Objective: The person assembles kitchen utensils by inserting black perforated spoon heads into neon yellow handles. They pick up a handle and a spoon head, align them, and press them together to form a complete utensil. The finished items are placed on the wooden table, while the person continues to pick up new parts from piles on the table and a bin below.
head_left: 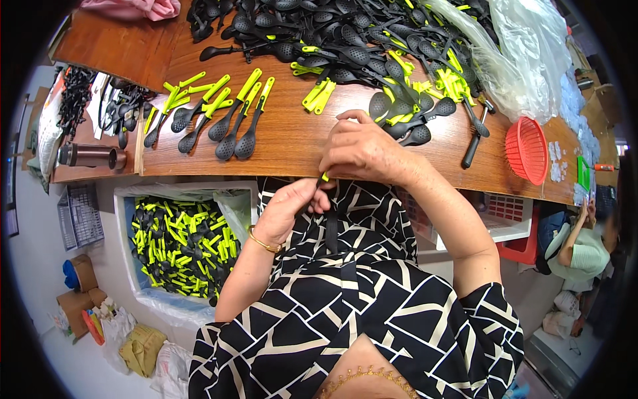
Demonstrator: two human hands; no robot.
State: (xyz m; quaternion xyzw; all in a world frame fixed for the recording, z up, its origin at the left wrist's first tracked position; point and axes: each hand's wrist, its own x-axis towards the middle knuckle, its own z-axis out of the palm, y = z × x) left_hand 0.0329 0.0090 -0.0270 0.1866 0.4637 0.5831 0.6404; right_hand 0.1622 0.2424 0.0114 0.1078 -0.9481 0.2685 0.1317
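At the table's front edge, my left hand [292, 201] and my right hand [362, 149] meet with closed fingers around a small lime-green piece [324, 177]. Only its end shows; the fingers hide the rest. It matches the colour of the spoon handles nearby. On the table to the left lie several black perforated spoons [245, 143] with lime-green handles, bowls toward me. Just beyond my right hand is a cluster of black spoons [419, 135]. Loose lime-green handle pieces [319, 97] lie past my fingers, with more [453, 85] farther right.
A big heap of black spoons [352, 36] covers the far table beside clear plastic bags [525, 60]. A red basket [526, 151] and a hammer [474, 141] are at right. Below left, a lined bin [123, 233] holds finished-looking spoons. A thermos [90, 156] lies left; another person [581, 249] sits right.
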